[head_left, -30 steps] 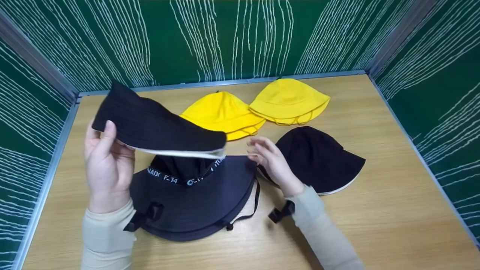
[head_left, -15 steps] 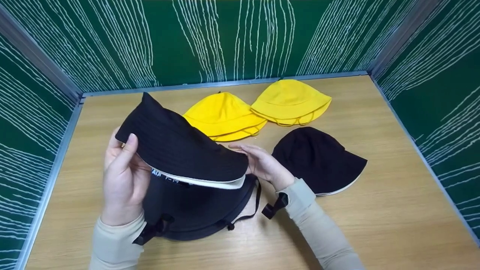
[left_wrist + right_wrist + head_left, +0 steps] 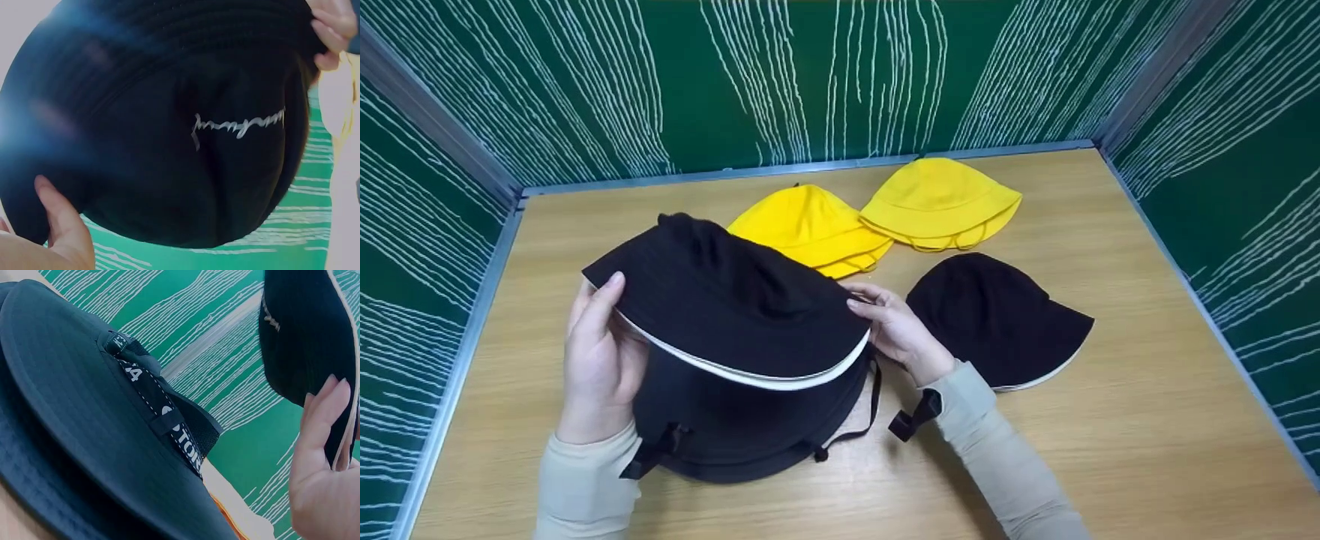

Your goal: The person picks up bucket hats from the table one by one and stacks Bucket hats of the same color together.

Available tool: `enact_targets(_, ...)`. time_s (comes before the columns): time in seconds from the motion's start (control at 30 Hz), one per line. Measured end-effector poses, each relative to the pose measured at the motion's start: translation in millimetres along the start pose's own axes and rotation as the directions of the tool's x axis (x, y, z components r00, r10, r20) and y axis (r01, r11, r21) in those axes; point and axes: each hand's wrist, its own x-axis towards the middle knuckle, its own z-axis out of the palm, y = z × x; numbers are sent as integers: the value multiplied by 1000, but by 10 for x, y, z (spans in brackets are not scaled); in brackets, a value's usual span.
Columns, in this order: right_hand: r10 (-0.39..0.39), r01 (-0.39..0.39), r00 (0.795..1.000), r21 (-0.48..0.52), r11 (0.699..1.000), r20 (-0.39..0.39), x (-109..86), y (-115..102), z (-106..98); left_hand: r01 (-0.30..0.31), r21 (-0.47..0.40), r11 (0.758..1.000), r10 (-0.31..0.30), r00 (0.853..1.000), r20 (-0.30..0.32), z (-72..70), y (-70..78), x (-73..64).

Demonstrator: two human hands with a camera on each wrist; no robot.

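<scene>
Both hands hold a black bucket hat [image 3: 735, 300] with a white-edged brim, raised over the table. My left hand [image 3: 604, 352] grips the brim at its left end, thumb on the near face. The right hand [image 3: 896, 330] pinches the brim's right end between thumb and fingers. White script lettering [image 3: 239, 126] shows on the held hat's crown in the left wrist view. Beneath it lies a wide-brimmed dark hat [image 3: 735, 442] with a chin cord; its lettered band [image 3: 163, 410] shows in the right wrist view, while the held hat hides its crown from the head view.
Another black bucket hat [image 3: 997, 322] with a white brim edge lies to the right. Two yellow hats, a left one [image 3: 810, 229] and a right one [image 3: 941, 202], lie at the back of the wooden table [image 3: 1147, 420]. Green walls [image 3: 870, 82] with white lines enclose three sides.
The right hand has come to the held hat and now pinches its brim. The hat has moved right and lower, and its brim now faces forward more levelly between both hands.
</scene>
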Motion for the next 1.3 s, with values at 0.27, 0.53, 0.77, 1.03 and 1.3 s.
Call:
enact_targets(0.27, -118, 113, 985, -39, 993, -124, -21, -83, -25, 70, 124, 990, -87, 988, 129, -189, 81, 9)
enact_targets(0.53, -228, 198, 957, -169, 966, -182, -102, -308, -112, 100, 355, 929, -131, 989, 64, -191, 25, 9)
enact_targets(0.77, -323, 234, 928, -380, 895, -188, -244, -612, -275, 172, 509, 843, -205, 979, 10, -172, -120, 44)
enact_targets(1.03, -446, 321, 890, -566, 759, -92, -448, -904, -539, 203, 655, 728, -265, 964, -3, -134, -397, 103)
enact_targets(1.3, -479, 289, 867, -646, 706, -136, -621, -1095, -840, 215, 712, 668, -314, 949, 8, -79, -780, 207)
